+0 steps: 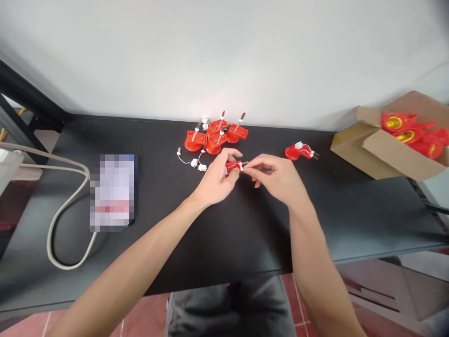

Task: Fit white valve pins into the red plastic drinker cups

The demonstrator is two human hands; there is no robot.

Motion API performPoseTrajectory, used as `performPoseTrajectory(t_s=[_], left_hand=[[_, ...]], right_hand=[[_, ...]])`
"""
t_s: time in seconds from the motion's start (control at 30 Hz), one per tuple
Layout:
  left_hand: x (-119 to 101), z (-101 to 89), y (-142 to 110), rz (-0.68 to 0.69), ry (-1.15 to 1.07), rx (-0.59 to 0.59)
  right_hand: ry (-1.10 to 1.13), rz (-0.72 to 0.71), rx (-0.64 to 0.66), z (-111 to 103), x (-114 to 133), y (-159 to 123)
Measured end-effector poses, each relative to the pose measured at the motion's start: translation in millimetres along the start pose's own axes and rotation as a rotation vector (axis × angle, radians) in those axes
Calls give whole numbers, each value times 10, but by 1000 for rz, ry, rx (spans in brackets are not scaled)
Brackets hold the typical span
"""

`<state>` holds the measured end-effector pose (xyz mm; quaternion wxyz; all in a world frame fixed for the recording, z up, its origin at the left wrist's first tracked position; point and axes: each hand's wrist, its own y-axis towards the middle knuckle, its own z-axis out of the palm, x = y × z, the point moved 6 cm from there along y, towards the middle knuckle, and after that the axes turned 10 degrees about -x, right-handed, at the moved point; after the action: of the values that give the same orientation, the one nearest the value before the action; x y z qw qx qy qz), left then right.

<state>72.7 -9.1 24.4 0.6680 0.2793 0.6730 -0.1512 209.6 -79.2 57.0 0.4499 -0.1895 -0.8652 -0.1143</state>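
Observation:
A small red plastic housing point(229, 165) with white wiring is gripped between the thumb and fingers of my left hand point(218, 181). At its right end, the thumb and index finger of my right hand point(275, 175) pinch a thin metal prong with a white base. Just behind my left hand lies a cluster of red housings point(196, 139) with metal prongs sticking up. Beside them are loose white connectors point(194, 163) on thin wires, one with a metal prong. Right of my hands lies another red housing point(298, 151) with white wires and two prongs.
An open cardboard box point(358, 147) at the right holds several red parts with gold-coloured sockets point(407, 135). On the left lie a blurred flat rectangular item point(114, 192) and a looped pale cable point(52, 234). The black table point(168, 262) meets a white wall behind.

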Motion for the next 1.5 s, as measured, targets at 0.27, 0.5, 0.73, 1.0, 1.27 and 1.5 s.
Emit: performPoseTrajectory(t_s=[0.27,0.5,0.73,1.0,1.27,1.5], left_hand=[[-3,14,-6,-7,6,9],[-28,27,-13,-31,-17,12],[-17,28,-12,9,1,6],[-20,24,-13,17,-17,11],[-19,51,-26,67,-5,38],[-23,62,-22,93,-4,71]], right_hand=[[-25,-59,-16,-17,32,1],[-19,-97,-47,-32,67,-7],[-18,-104,-37,-40,71,-13],[7,-70,17,-60,42,-5],[100,-11,-6,-88,-8,23],[120,-90,-16,-62,-7,37]])
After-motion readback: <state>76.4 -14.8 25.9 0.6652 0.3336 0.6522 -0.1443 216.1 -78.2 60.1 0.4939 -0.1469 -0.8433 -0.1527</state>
